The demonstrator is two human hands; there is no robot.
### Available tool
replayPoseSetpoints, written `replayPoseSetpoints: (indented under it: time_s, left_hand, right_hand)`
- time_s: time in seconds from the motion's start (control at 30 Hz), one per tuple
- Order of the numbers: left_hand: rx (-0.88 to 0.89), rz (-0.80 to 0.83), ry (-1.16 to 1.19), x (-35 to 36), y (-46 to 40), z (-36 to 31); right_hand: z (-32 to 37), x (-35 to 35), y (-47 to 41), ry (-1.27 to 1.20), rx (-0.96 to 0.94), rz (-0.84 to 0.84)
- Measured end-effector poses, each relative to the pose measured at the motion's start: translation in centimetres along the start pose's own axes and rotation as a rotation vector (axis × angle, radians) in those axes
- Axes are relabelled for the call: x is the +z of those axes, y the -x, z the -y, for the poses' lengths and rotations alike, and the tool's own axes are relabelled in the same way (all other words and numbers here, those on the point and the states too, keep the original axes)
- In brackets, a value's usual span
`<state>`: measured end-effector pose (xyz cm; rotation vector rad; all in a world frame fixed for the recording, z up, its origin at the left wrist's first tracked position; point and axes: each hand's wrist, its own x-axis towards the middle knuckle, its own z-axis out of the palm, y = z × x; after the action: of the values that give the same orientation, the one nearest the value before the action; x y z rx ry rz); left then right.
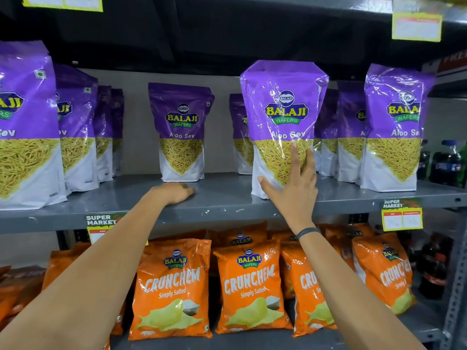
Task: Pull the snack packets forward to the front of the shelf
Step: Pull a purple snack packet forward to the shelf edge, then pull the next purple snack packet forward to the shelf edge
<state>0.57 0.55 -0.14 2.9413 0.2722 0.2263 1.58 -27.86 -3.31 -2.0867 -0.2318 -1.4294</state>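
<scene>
Purple Aloo Sev packets stand upright on a grey metal shelf (222, 198). One packet (281, 107) stands near the shelf's front edge. My right hand (293, 188) lies flat against its lower front, fingers spread, thumb at its bottom left corner. Another packet (180, 127) stands alone further back in the middle. My left hand (174, 192) rests palm down on the bare shelf just in front of it, fingers curled, holding nothing. More purple packets stand at the left (27, 122) and right (394, 127) near the front, with others behind them.
Orange Crunchem packets (171, 286) fill the shelf below. Price tags (401, 215) hang on the shelf's front edge. Dark soft-drink bottles (447, 162) stand at the far right. Another shelf overhangs above.
</scene>
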Motion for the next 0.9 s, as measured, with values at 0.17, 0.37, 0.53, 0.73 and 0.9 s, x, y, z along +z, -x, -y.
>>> replayPoseSetpoints:
  time_s: [0.17, 0.37, 0.53, 0.73, 0.9]
  left_hand:
    - [-0.035, -0.015, -0.012, -0.1, 0.3, 0.0]
    - [-0.087, -0.003, -0.045, -0.7, 0.8, 0.3]
    - [-0.093, -0.056, -0.082, -2.7, 1.2, 4.3]
    - [-0.102, -0.080, -0.068, -4.3, 0.7, 10.6]
    - [0.027, -0.039, -0.116, -3.5, 0.6, 11.9]
  right_hand:
    - [0.2, 0.1, 0.7, 0.027, -0.036, -0.069]
    - [3.0, 0.3, 0.4, 0.018, -0.216, -0.254]
    - [8.0, 1.5, -0.9, -0.117, -0.318, -0.251]
    - [15.1, 7.2, -2.9, -0.265, -0.256, 0.043]
    - [19.4, 13.8, -5.2, -0.216, -0.021, 0.349]
